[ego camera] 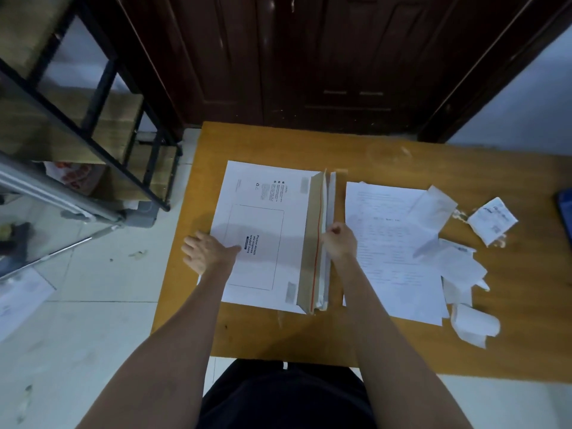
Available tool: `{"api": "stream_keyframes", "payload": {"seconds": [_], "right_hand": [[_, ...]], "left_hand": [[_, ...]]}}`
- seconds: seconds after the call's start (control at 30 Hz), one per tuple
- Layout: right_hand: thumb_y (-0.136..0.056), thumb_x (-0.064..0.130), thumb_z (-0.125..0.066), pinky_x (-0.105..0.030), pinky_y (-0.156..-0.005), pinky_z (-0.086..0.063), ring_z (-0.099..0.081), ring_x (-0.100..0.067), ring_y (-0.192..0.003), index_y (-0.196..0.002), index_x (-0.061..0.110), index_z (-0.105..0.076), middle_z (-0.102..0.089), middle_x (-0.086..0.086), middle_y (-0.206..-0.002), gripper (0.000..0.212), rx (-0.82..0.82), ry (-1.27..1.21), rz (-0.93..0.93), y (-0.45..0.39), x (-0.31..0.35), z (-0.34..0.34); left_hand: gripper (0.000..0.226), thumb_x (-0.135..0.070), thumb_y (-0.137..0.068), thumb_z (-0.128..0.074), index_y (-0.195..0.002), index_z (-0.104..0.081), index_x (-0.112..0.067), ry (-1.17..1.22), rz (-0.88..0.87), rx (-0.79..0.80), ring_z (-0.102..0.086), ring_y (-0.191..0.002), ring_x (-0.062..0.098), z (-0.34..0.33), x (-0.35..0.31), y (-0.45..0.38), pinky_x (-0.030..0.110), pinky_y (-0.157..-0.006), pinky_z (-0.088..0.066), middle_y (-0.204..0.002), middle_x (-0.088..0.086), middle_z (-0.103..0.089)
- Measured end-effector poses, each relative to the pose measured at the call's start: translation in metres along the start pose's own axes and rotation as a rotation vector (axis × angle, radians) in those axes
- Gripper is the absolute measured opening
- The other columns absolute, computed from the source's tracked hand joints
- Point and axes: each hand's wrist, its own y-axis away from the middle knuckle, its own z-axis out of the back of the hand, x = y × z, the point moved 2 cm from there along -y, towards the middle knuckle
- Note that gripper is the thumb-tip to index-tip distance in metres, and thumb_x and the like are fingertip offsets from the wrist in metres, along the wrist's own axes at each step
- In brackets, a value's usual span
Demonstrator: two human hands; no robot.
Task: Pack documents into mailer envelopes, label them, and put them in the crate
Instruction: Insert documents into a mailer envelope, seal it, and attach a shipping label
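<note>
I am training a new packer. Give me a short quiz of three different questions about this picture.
1. True or false: the left hand lies flat on the mailer envelope.
2. What does the right hand grip? A) the envelope's flap edge B) a label
3. Fill in: the printed documents lie to the ___ of the envelope.

Key: 1 true; 2 A; 3 right

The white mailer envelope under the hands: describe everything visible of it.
The white cardboard mailer envelope lies flat on the orange wooden table, printed side up, with an outlined waybill box. Its brown-lined flap, bearing a red strip, stands raised along the right edge. The left hand presses it flat; the right hand pinches the flap.
</note>
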Motion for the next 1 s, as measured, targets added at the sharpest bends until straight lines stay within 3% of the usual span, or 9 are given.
{"api": "stream_keyframes", "payload": {"seconds": [0.13,0.3,0.33,0.37,0.43,0.6,0.77,0.87,1.0], "right_hand": [[-0.083,-0.004,-0.041,-0.027,-0.053,-0.028,-0.035,-0.018,-0.057,-0.061,0.012,-0.037,-0.035,-0.004,-0.062,0.027,0.021,-0.169,-0.093,-0.002,0.004,0.004],[-0.083,-0.001,-0.046,-0.031,-0.069,-0.030,-0.040,-0.023,-0.076,-0.086,-0.011,-0.056,-0.042,-0.010,-0.078,0.015,0.046,-0.364,-0.192,-0.003,0.016,0.013],[-0.083,-0.001,-0.046,-0.030,-0.066,-0.030,-0.039,-0.022,-0.074,-0.108,-0.007,-0.022,-0.040,-0.009,-0.079,0.035,0.058,-0.372,-0.191,-0.004,0.017,0.015],[-0.082,0.000,-0.045,-0.028,-0.062,-0.029,-0.038,-0.019,-0.069,-0.082,0.014,-0.034,-0.038,-0.008,-0.076,0.019,0.065,-0.372,-0.158,-0.005,0.020,0.018],[-0.082,-0.001,-0.045,-0.028,-0.059,-0.028,-0.038,-0.017,-0.067,-0.083,0.010,-0.042,-0.039,-0.008,-0.077,0.011,0.065,-0.365,-0.132,-0.006,0.023,0.024],[-0.080,-0.003,-0.050,-0.030,-0.067,-0.036,-0.046,-0.025,-0.081,-0.087,0.001,-0.059,-0.049,-0.013,-0.086,0.012,0.070,-0.272,-0.046,-0.008,0.028,0.026],[-0.090,0.001,-0.043,-0.027,-0.067,-0.047,-0.055,-0.023,-0.086,-0.104,0.000,-0.065,-0.061,-0.011,-0.096,0.026,0.067,-0.155,-0.002,-0.008,0.021,0.021],[-0.093,0.001,-0.040,-0.034,-0.084,-0.049,-0.058,-0.030,-0.097,-0.105,0.000,-0.064,-0.063,-0.016,-0.104,0.027,0.060,-0.157,-0.013,-0.012,0.013,0.028],[-0.087,0.006,-0.054,-0.038,-0.091,-0.043,-0.050,-0.034,-0.111,-0.125,0.002,-0.050,-0.049,-0.018,-0.126,0.038,-0.185,0.161,0.093,0.000,0.009,0.026]], "left_hand": [[0.078,-0.037,-0.072,-0.078,-0.133,-0.038,-0.008,0.130,-0.238,-0.090,-0.034,-0.120,0.031,0.007,-0.030,0.005,0.037,-0.097,-0.038,-0.134,0.014,-0.033],[0.110,-0.059,-0.063,-0.078,-0.148,-0.018,-0.022,0.248,-0.573,0.127,-0.014,-0.141,0.031,0.003,-0.087,0.027,0.047,-0.115,-0.019,-0.153,0.009,-0.014],[0.117,-0.061,-0.062,-0.078,-0.150,-0.009,-0.026,0.205,-0.599,0.184,-0.005,-0.145,0.032,-0.001,-0.094,0.031,0.050,-0.117,-0.012,-0.157,0.008,-0.005],[0.121,-0.061,-0.061,-0.078,-0.151,-0.003,-0.028,0.164,-0.613,0.227,0.004,-0.146,0.032,-0.005,-0.099,0.035,0.052,-0.117,-0.006,-0.159,0.007,0.003],[0.124,-0.060,-0.062,-0.078,-0.150,0.003,-0.029,0.132,-0.598,0.270,0.012,-0.146,0.031,-0.009,-0.103,0.038,0.055,-0.116,-0.001,-0.159,0.005,0.010],[0.097,-0.040,-0.066,-0.079,-0.142,-0.020,-0.022,0.204,-0.643,0.161,-0.007,-0.145,0.031,-0.006,-0.112,0.054,0.055,-0.116,-0.015,-0.155,0.006,-0.010],[0.070,-0.008,-0.077,-0.069,-0.136,-0.030,-0.014,0.037,-0.822,-0.189,-0.018,-0.144,0.030,-0.001,-0.130,0.080,0.056,-0.115,-0.010,-0.151,0.009,-0.026],[0.069,-0.003,-0.079,-0.065,-0.137,-0.029,-0.017,0.065,-0.790,-0.134,-0.013,-0.145,0.034,-0.003,-0.126,0.079,0.055,-0.115,-0.012,-0.154,0.008,-0.019],[0.055,0.012,-0.080,-0.051,-0.128,-0.049,-0.014,0.530,-0.766,-0.026,-0.046,-0.123,0.028,0.008,-0.122,0.082,0.045,-0.110,-0.033,-0.133,0.008,-0.052]]}}
